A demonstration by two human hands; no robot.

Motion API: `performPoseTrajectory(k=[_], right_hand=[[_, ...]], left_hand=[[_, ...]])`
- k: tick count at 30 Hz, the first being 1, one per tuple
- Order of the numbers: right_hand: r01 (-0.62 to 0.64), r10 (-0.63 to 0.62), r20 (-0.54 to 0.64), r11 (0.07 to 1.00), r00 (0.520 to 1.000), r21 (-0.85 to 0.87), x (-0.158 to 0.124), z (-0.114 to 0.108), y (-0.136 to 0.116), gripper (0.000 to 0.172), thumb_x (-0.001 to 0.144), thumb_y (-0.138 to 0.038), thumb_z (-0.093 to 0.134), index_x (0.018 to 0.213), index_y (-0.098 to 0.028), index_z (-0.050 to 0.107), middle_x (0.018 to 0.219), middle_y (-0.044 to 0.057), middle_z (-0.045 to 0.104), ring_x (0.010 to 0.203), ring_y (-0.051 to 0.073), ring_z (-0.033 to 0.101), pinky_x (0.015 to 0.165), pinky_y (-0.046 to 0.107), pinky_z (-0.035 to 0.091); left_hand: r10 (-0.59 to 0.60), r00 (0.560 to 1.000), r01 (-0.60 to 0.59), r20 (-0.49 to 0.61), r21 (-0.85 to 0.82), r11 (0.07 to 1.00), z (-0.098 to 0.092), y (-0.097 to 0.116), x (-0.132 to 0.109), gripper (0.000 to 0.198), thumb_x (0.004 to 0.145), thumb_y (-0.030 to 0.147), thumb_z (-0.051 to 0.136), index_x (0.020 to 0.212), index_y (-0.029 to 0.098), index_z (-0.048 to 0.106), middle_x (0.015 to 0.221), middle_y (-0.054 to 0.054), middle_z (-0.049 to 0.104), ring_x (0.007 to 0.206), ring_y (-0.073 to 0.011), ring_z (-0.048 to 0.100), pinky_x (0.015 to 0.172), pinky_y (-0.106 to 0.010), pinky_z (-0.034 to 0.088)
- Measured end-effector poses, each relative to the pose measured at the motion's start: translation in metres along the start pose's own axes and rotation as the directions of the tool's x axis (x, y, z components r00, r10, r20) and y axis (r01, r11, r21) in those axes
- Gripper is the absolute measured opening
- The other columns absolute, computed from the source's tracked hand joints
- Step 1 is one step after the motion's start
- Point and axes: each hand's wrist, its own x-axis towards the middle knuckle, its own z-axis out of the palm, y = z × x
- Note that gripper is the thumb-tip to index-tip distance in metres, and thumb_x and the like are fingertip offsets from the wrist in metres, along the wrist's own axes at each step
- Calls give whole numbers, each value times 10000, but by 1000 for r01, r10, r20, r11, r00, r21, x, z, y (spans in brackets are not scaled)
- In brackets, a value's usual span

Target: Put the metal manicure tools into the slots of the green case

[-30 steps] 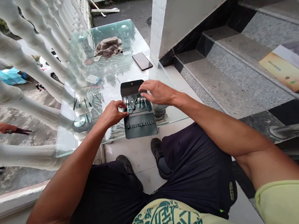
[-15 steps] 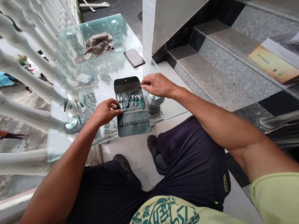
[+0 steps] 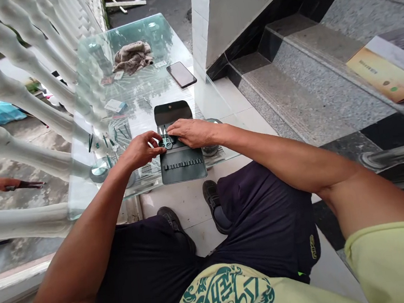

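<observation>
A dark manicure case (image 3: 184,173) lies unfolded on the glass table, its top flap and lower panel with a row of loops spread out. Small scissors with green handles (image 3: 166,143) sit at the left of its middle section. My left hand (image 3: 142,149) is closed at the scissors' handles, thumb and forefinger on the left loop. My right hand (image 3: 197,131) reaches in from the right with its fingers stretched over the middle section, fingertips beside the scissors' blades. It hides the nail clippers. Several small green tools (image 3: 110,159) lie on the table left of my left hand.
The glass table (image 3: 126,36) also bears a phone (image 3: 181,74), a crumpled brown cloth (image 3: 133,58) and a small white-and-blue packet (image 3: 115,106). White balusters (image 3: 41,104) line the left side. Stone steps (image 3: 295,77) rise at the right, with a printed bag (image 3: 379,73) on them.
My right hand has moved left and down, from beside the flap to over the middle of the case, covering the nail clippers. My left hand stays at the scissors.
</observation>
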Motion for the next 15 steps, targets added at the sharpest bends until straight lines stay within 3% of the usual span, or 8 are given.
performPoseTrajectory(k=[8, 15], right_hand=[[25, -25, -31, 1000, 999, 17, -3, 4, 8, 517, 1158, -57, 586, 1557, -213, 875, 1710, 154, 827, 1629, 334, 728, 1434, 600, 576], [24, -24, -48, 1000, 999, -9, -3, 5, 8, 503, 1159, -53, 597, 1541, -228, 873, 1683, 143, 841, 1614, 340, 732, 1416, 604, 580]], left_hand=[[-57, 998, 56, -4, -63, 996, -2, 5, 3, 537, 804, 404, 1191, 1126, 235, 797, 983, -22, 803, 673, -165, 710, 622, -334, 582], [-89, 996, 88, -9, -67, 994, -3, 14, 7, 429, 847, 294, 1142, 1078, 224, 787, 915, -26, 821, 669, -180, 735, 622, -317, 595]])
